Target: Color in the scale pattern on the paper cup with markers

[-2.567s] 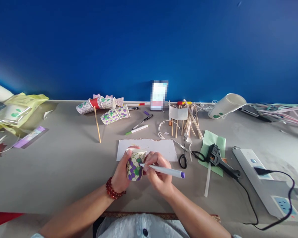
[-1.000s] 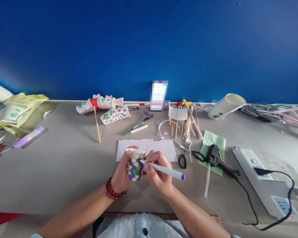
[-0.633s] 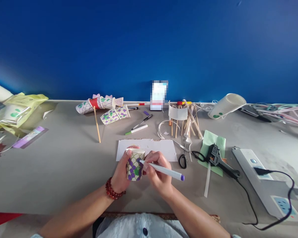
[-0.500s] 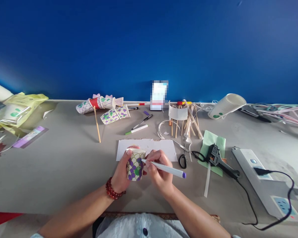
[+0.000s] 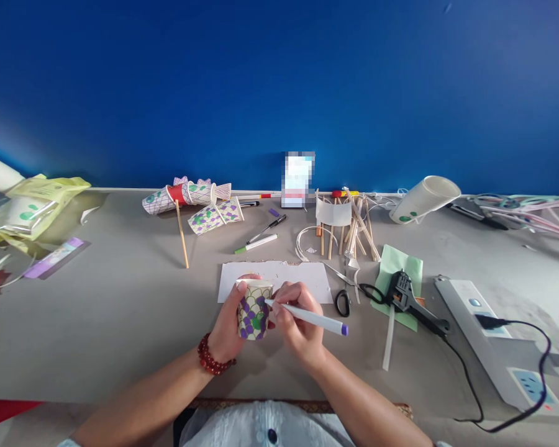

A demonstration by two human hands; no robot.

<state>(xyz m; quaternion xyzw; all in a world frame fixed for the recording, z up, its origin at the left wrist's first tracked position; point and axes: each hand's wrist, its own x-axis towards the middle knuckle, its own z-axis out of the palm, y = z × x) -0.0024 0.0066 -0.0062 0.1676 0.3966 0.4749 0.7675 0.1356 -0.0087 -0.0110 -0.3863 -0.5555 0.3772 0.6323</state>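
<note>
My left hand (image 5: pixel 228 323) wraps round a paper cup (image 5: pixel 253 320) and holds it upright over the near side of the table. Scale-like outlines cover the cup, several of them coloured purple and one green. In my right hand (image 5: pixel 300 323) is a white marker with a purple end (image 5: pixel 319 319), its tip touching or very close to the cup's upper right wall. Behind the cup lies a white sheet of card (image 5: pixel 302 279). Scissors (image 5: pixel 343 303) with black handles rest right of my right hand.
A hot glue gun (image 5: pixel 403 292) lies on green paper (image 5: pixel 412 267), beside a power strip (image 5: pixel 475 335). Wooden sticks (image 5: pixel 361 233), pens (image 5: pixel 258 244), joined decorated cups (image 5: pixel 181 194) and a stack of paper cups (image 5: pixel 423 198) stand farther back. A yellow bag (image 5: pixel 51 192) is far left.
</note>
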